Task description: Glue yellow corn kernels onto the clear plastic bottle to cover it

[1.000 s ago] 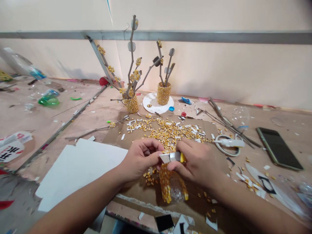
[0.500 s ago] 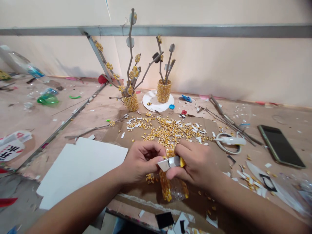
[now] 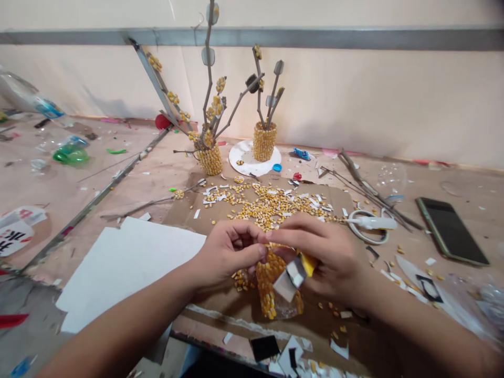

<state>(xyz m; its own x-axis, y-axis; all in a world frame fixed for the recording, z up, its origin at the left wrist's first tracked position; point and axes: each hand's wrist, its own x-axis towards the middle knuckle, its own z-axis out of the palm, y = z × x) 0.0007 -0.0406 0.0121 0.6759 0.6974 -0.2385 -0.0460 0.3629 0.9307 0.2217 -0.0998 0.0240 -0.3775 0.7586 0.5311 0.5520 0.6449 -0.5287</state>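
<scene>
My right hand [image 3: 331,257] is wrapped round a yellow-handled utility knife [image 3: 296,270], its broad blade pointing down and left. The tips of my right thumb and forefinger come close to the fingertips of my left hand [image 3: 232,254]. That hand is closed in a pinch, and whatever is between its fingers is too small to make out. Right below both hands stands a clear plastic container [image 3: 270,294] partly covered with corn kernels; its lower right side is bare. Loose corn kernels [image 3: 271,202] and white scraps are spread on the cardboard [image 3: 183,218] beyond the hands.
White sheets [image 3: 118,268] lie to the left. Behind stand two kernel-covered vases [image 3: 208,159] with twigs, one on a white disc [image 3: 246,166]. A white-tipped glue bottle [image 3: 376,223], several twigs [image 3: 364,186] and a phone [image 3: 452,231] lie to the right.
The knife blade has swung down and away from my left fingertips. My right forefinger now reaches toward the left hand's pinch. The view has shifted slightly.
</scene>
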